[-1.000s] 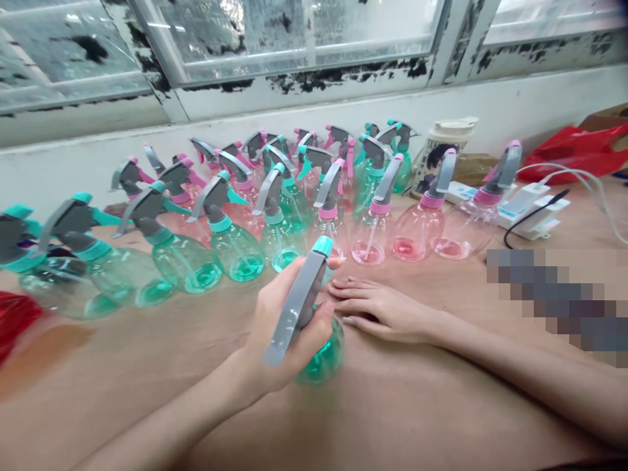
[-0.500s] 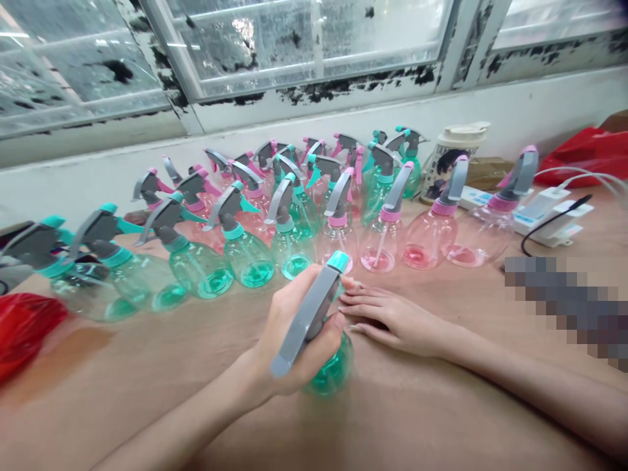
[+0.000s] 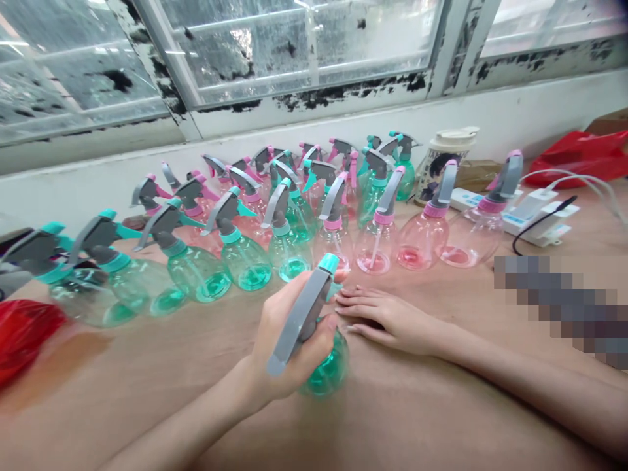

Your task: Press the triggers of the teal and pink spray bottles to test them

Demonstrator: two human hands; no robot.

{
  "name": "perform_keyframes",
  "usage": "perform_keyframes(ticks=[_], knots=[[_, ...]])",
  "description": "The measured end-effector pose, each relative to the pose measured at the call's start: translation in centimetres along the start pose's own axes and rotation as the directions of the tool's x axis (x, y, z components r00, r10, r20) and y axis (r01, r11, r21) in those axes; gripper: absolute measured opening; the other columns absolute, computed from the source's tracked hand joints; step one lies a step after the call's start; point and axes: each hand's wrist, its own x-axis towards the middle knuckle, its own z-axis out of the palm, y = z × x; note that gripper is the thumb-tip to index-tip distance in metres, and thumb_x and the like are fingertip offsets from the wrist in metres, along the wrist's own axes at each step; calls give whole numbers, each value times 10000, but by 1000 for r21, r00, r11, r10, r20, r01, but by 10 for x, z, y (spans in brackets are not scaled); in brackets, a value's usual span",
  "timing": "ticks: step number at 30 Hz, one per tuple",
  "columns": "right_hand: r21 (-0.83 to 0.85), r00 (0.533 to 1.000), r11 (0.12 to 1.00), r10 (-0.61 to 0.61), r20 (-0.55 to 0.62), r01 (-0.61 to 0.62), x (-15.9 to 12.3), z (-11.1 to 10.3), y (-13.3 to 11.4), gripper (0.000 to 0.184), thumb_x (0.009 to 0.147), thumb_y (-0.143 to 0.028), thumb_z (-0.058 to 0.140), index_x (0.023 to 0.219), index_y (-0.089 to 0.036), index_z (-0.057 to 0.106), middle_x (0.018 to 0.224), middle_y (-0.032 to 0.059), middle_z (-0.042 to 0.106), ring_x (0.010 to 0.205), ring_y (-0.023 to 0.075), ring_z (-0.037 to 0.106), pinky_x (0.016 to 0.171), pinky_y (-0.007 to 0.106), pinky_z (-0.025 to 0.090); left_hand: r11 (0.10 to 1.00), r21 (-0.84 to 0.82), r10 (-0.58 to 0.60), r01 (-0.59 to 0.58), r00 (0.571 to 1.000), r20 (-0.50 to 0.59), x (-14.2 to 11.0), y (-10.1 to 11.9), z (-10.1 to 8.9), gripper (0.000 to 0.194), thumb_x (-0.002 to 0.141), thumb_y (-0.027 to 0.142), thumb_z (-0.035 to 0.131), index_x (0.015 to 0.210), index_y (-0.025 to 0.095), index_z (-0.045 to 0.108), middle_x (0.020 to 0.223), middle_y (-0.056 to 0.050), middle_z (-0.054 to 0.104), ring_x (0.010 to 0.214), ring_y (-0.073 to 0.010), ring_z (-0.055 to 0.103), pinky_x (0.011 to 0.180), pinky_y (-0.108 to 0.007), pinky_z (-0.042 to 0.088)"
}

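My left hand is wrapped round the neck of a green spray bottle with a grey trigger head and a turquoise nozzle. The bottle's base is at the tabletop in front of me, and the hand covers its collar and part of the trigger. To the right of it, my right hand lies flat on the wooden table, palm down, with fingers stretched out and holding nothing. Beyond both hands stand several more spray bottles, green ones on the left and pink ones on the right.
A lidded cup with a printed figure stands by the wall. A white power strip with cables lies at the right, near a red plastic bag. Another red bag is at the left edge. Windows rise behind.
The view shifts slightly. My left hand keeps its grip on the green spray bottle, and my right hand stays flat on the table.
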Motion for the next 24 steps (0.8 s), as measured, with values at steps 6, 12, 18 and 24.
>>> perform_keyframes(ticks=[6,12,18,24], knots=[[41,1000,999,12,-14,-11,0,0,0,376,984,-362,513,1336,-252,588,1425,64,557,1355,253,465,1133,486,374,996,25,-86,86,996,-12,5,11,0,314,822,228,508,1121,217,603,946,-63,695,759,-202,656,742,-369,567],[71,1000,997,2,-20,-1,-1,1,2,397,981,-362,515,1358,-252,571,1425,66,557,1357,257,462,1143,494,358,997,-27,-66,66,998,8,9,12,2,370,746,250,665,1104,230,573,1037,-49,696,843,-196,702,767,-325,583],[71,1000,997,-4,-27,6,-1,1,2,382,979,-345,521,1344,-253,583,1415,67,566,1351,251,472,1142,483,362,999,30,-17,18,1000,-18,9,9,4,348,723,219,672,1050,231,554,973,-38,677,890,-216,688,819,-361,577],[48,1000,999,-12,-18,13,0,0,0,354,985,-330,505,1313,-245,608,1417,70,565,1344,247,480,1143,480,362,997,48,-66,65,998,7,7,12,2,34,842,213,562,850,242,546,792,3,619,704,-165,661,631,-296,571]])
